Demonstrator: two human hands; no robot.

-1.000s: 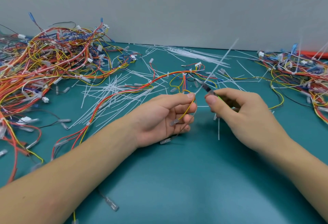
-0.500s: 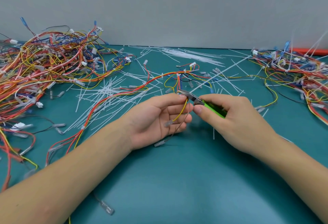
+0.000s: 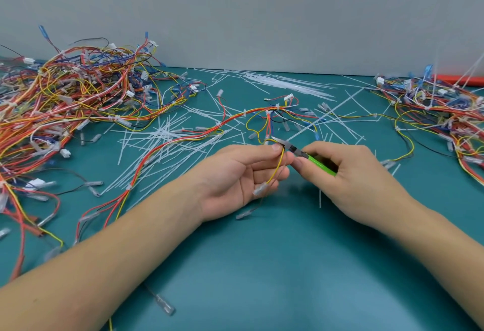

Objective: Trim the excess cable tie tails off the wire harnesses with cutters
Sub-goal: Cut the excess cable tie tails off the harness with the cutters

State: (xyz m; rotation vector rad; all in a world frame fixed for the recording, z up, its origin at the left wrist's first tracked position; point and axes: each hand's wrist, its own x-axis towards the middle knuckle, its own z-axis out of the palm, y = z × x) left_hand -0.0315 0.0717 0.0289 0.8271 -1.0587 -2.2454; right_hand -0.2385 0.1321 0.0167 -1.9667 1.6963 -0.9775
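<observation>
At frame centre, the left hand [image 3: 243, 173] is pinching a yellow branch of the wire harness [image 3: 277, 165] between thumb and fingertips. The right hand [image 3: 348, 173] is gripping the green-handled cutters [image 3: 303, 154], tips beside the pinch. The harness looks light and limp, so it is best held close to the tie.
</observation>
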